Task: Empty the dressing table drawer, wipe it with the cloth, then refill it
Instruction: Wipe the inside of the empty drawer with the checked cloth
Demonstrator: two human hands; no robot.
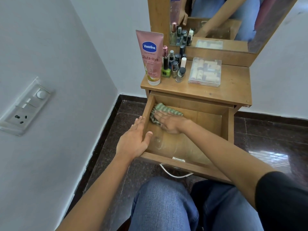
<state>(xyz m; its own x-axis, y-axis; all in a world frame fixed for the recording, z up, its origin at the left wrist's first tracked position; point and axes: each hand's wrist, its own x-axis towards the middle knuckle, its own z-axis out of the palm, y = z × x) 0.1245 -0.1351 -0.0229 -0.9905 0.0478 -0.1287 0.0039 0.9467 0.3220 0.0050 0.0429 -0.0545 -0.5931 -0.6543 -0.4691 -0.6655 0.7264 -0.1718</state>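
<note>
The wooden drawer [208, 124] of the dressing table is pulled out and holds nothing but a green striped cloth [160, 108] in its far left corner. My right hand [170, 121] lies flat on the cloth with straight fingers, pressing it to the drawer floor. My left hand [135, 139] rests on the drawer's left wall, fingers outside and thumb over the rim. On the table top [233, 84] stand a pink Vaseline tube [150, 57], several nail polish bottles [175, 64] and a clear plastic box [205, 72].
A mirror [216, 22] rises behind the table top. A white wall with a switch and socket plate [25, 105] is close on the left. Dark polished floor tiles surround the table. My knees in blue jeans sit just below the drawer's metal handle [175, 174].
</note>
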